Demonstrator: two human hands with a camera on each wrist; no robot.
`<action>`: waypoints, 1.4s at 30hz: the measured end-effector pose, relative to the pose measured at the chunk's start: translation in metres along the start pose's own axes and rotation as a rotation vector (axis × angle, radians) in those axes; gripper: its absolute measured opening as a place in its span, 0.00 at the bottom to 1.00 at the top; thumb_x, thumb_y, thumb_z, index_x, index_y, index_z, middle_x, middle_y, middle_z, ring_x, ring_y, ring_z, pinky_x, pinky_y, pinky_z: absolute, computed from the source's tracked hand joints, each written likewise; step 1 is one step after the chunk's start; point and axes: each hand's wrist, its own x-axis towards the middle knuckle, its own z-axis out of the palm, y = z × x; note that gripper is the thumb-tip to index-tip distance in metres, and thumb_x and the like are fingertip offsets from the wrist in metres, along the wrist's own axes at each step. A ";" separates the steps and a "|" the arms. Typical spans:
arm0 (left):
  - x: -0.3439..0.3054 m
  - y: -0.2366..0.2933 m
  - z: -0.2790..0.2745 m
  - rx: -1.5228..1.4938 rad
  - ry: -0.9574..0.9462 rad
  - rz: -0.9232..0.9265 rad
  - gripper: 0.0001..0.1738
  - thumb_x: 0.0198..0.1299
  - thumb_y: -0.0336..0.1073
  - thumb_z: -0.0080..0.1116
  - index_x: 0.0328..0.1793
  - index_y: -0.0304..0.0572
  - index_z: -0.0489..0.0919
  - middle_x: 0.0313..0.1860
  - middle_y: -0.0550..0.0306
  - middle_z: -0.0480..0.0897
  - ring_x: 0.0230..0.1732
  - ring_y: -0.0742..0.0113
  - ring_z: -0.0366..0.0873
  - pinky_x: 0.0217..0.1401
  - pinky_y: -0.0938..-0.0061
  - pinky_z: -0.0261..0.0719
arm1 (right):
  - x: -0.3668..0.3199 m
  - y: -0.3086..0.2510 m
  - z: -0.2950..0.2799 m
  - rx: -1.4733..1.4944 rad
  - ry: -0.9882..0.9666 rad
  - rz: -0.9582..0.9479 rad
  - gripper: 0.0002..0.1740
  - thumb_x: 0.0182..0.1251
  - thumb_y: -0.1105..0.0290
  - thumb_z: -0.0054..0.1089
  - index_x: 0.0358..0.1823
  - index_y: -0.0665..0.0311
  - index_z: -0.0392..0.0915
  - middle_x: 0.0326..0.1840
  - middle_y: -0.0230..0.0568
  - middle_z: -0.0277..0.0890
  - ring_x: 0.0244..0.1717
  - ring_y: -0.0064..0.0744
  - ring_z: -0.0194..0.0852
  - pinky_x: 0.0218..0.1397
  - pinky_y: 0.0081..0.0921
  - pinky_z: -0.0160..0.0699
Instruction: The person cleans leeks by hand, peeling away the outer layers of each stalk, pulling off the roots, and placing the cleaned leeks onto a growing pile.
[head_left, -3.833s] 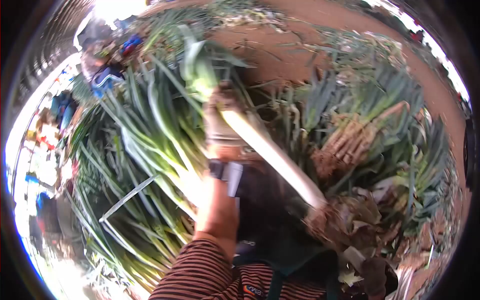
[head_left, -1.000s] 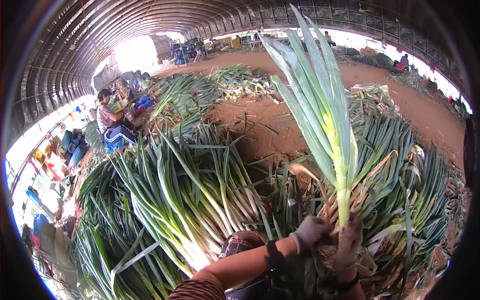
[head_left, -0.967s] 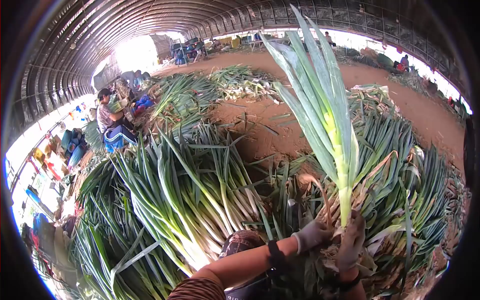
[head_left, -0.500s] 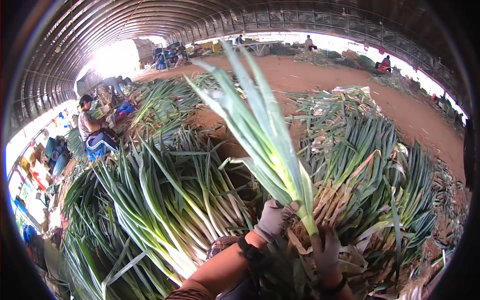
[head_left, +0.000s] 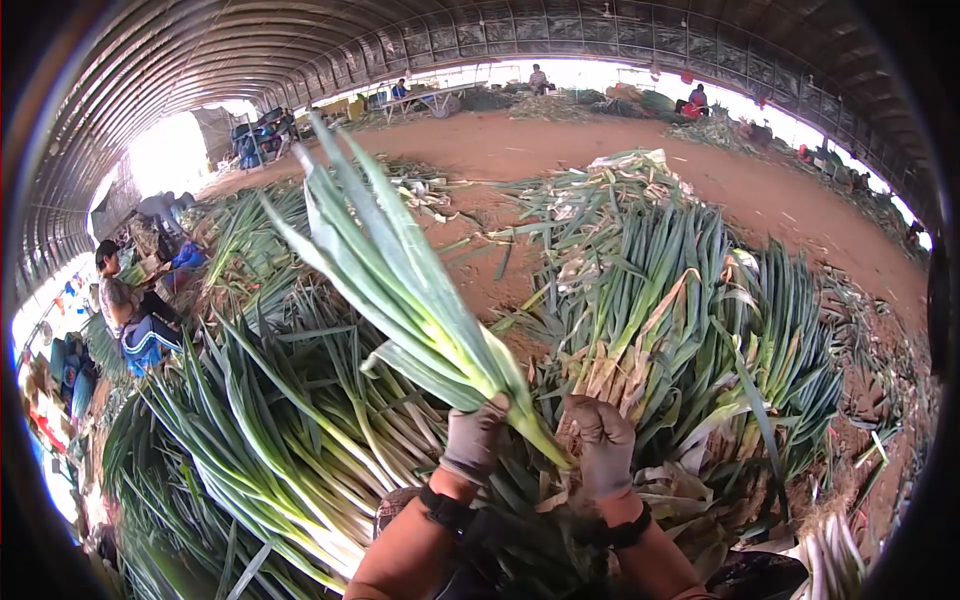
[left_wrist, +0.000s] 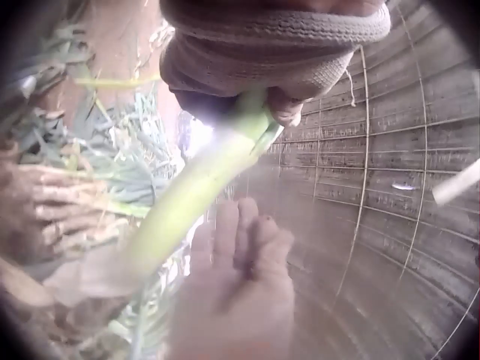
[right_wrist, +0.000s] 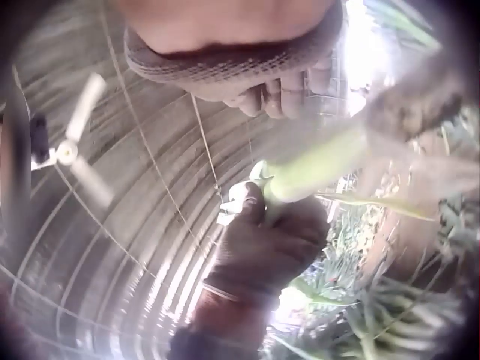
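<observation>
Leek (head_left: 430, 325) slants above pile (head_left: 270, 470), leaves (head_left: 360, 225) up-left, stalk (head_left: 535, 430) ending just beside right hand (head_left: 604, 447); whether that hand holds anything, can't tell. Left hand (head_left: 474, 440) clamped round it, alone. Risk: top-heavy leaves may twist the grip; hard tug could snap stalk.

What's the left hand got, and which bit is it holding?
The left hand holds a leek by the stalk, around where its leaves start to fan out.

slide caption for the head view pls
Gloved left hand grips a leek, right hand near its lower end, with leek heaps on both sides.
</observation>
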 end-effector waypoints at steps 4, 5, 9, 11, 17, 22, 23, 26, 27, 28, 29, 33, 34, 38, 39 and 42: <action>0.007 -0.016 -0.012 0.120 -0.168 0.209 0.23 0.64 0.38 0.65 0.62 0.40 0.74 0.50 0.62 0.81 0.47 0.70 0.78 0.50 0.73 0.76 | 0.007 -0.018 0.011 -0.544 -0.160 0.133 0.17 0.62 0.63 0.70 0.44 0.70 0.81 0.44 0.46 0.84 0.45 0.28 0.82 0.50 0.24 0.79; 0.006 -0.018 -0.010 0.166 -0.194 0.247 0.23 0.64 0.38 0.65 0.63 0.40 0.74 0.50 0.62 0.82 0.48 0.69 0.78 0.51 0.72 0.76 | 0.015 -0.021 0.012 -0.733 -0.369 0.138 0.20 0.57 0.61 0.74 0.42 0.70 0.81 0.39 0.49 0.84 0.40 0.32 0.84 0.44 0.27 0.80; -0.001 -0.016 -0.006 0.003 -0.092 0.150 0.16 0.64 0.35 0.65 0.56 0.38 0.79 0.46 0.65 0.82 0.44 0.73 0.76 0.49 0.74 0.75 | -0.002 -0.002 0.022 -0.522 -0.206 0.073 0.11 0.59 0.70 0.71 0.38 0.70 0.82 0.29 0.43 0.79 0.29 0.23 0.74 0.35 0.22 0.74; 0.001 -0.018 -0.007 -0.025 -0.019 0.125 0.16 0.64 0.34 0.65 0.56 0.37 0.79 0.46 0.65 0.82 0.43 0.74 0.77 0.47 0.75 0.76 | -0.006 0.001 0.024 -0.473 -0.210 -0.084 0.09 0.59 0.72 0.69 0.35 0.71 0.80 0.31 0.43 0.79 0.31 0.28 0.75 0.37 0.25 0.74; 0.016 -0.023 -0.043 0.409 -0.011 0.334 0.09 0.67 0.35 0.60 0.44 0.37 0.82 0.34 0.63 0.83 0.33 0.74 0.79 0.37 0.76 0.77 | -0.008 -0.007 -0.003 -0.494 -0.554 -0.308 0.09 0.55 0.73 0.68 0.32 0.68 0.75 0.31 0.45 0.77 0.36 0.48 0.77 0.48 0.39 0.75; 0.009 0.015 -0.032 0.035 0.261 0.065 0.17 0.69 0.39 0.59 0.30 0.32 0.82 0.27 0.60 0.82 0.28 0.74 0.78 0.32 0.73 0.78 | -0.043 -0.042 -0.048 -0.932 -0.957 -0.325 0.09 0.56 0.66 0.65 0.34 0.62 0.77 0.28 0.41 0.77 0.37 0.48 0.78 0.54 0.41 0.71; 0.004 0.020 -0.029 0.172 0.243 0.092 0.17 0.69 0.39 0.59 0.31 0.32 0.82 0.26 0.60 0.81 0.28 0.74 0.77 0.33 0.74 0.77 | -0.053 -0.045 -0.060 -1.007 -1.017 -0.352 0.10 0.58 0.62 0.62 0.34 0.60 0.79 0.30 0.40 0.79 0.34 0.47 0.79 0.52 0.41 0.73; -0.002 0.014 -0.026 0.106 0.247 0.085 0.18 0.70 0.39 0.57 0.29 0.31 0.81 0.25 0.62 0.80 0.27 0.74 0.73 0.33 0.74 0.74 | -0.086 -0.046 -0.091 -1.357 -1.307 -0.112 0.09 0.56 0.62 0.58 0.34 0.57 0.80 0.28 0.38 0.79 0.34 0.44 0.81 0.42 0.40 0.78; 0.003 0.005 -0.031 0.234 0.213 0.190 0.17 0.70 0.39 0.57 0.31 0.32 0.81 0.25 0.63 0.80 0.27 0.74 0.74 0.33 0.74 0.74 | -0.093 -0.053 -0.097 -1.338 -1.256 -0.185 0.09 0.56 0.62 0.57 0.31 0.58 0.82 0.24 0.39 0.80 0.31 0.43 0.83 0.38 0.40 0.79; 0.002 0.001 -0.032 0.252 0.186 0.231 0.16 0.70 0.39 0.57 0.34 0.33 0.81 0.26 0.63 0.80 0.27 0.74 0.75 0.33 0.74 0.74 | -0.098 -0.061 -0.099 -1.376 -1.274 -0.077 0.10 0.56 0.62 0.57 0.30 0.59 0.82 0.24 0.40 0.80 0.32 0.43 0.83 0.38 0.40 0.79; 0.002 -0.003 -0.032 0.268 0.159 0.273 0.15 0.70 0.40 0.58 0.37 0.33 0.81 0.27 0.63 0.81 0.27 0.73 0.76 0.32 0.74 0.75 | -0.102 -0.067 -0.101 -1.414 -1.286 0.033 0.11 0.57 0.61 0.56 0.30 0.60 0.82 0.24 0.42 0.81 0.32 0.43 0.84 0.38 0.41 0.80; 0.002 -0.013 -0.026 0.253 0.134 0.179 0.13 0.70 0.39 0.57 0.42 0.34 0.81 0.28 0.60 0.82 0.30 0.67 0.81 0.34 0.72 0.79 | -0.102 -0.063 -0.126 -1.496 -1.433 0.423 0.19 0.65 0.52 0.52 0.38 0.59 0.84 0.27 0.45 0.83 0.35 0.48 0.85 0.40 0.46 0.80; 0.000 -0.006 -0.022 0.221 0.126 0.138 0.13 0.70 0.40 0.57 0.43 0.34 0.80 0.29 0.59 0.82 0.31 0.66 0.81 0.35 0.72 0.80 | -0.096 -0.065 -0.128 -1.489 -1.422 0.511 0.21 0.67 0.49 0.51 0.40 0.58 0.84 0.27 0.45 0.83 0.35 0.49 0.84 0.41 0.47 0.80; 0.012 0.007 -0.017 0.000 -0.043 0.165 0.22 0.67 0.47 0.60 0.51 0.32 0.75 0.38 0.54 0.82 0.37 0.61 0.83 0.41 0.67 0.84 | -0.037 -0.116 -0.113 -1.131 -0.808 0.099 0.30 0.54 0.49 0.71 0.50 0.65 0.79 0.43 0.53 0.83 0.46 0.51 0.83 0.50 0.43 0.80; 0.008 0.006 -0.015 -0.029 -0.066 0.098 0.18 0.66 0.42 0.61 0.52 0.34 0.75 0.39 0.56 0.81 0.39 0.63 0.82 0.44 0.68 0.84 | -0.026 -0.116 -0.108 -1.010 -0.585 -0.121 0.34 0.52 0.48 0.74 0.52 0.66 0.78 0.42 0.54 0.83 0.45 0.53 0.83 0.50 0.44 0.80; 0.010 -0.012 -0.009 -0.189 -0.194 0.064 0.17 0.65 0.39 0.63 0.55 0.38 0.76 0.42 0.59 0.81 0.44 0.65 0.81 0.49 0.67 0.82 | -0.024 -0.079 -0.089 -0.949 -0.640 -0.017 0.31 0.52 0.50 0.74 0.50 0.65 0.80 0.38 0.51 0.84 0.41 0.54 0.84 0.46 0.43 0.81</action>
